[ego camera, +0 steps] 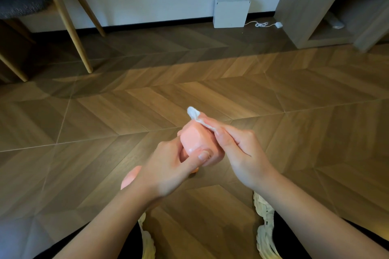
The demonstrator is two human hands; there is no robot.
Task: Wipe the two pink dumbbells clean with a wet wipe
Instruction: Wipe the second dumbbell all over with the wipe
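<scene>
Pink dumbbell [195,139] is sitting in both hands, lifted above the wood floor [210,90] in front of the knees. Its bar is hiding inside the left hand [168,168], so only one head and a pink end by the wrist are showing. The left fingers are curling round it, thumb pressing the head. The right hand [240,147] is pinching a white wipe [193,112] against the head's far edge.

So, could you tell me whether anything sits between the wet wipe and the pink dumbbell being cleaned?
Nothing visible does. The right hand holds the wet wipe against the far end of the pink dumbbell, while the left hand grips the dumbbell lower down, its thumb across the near face.
</scene>
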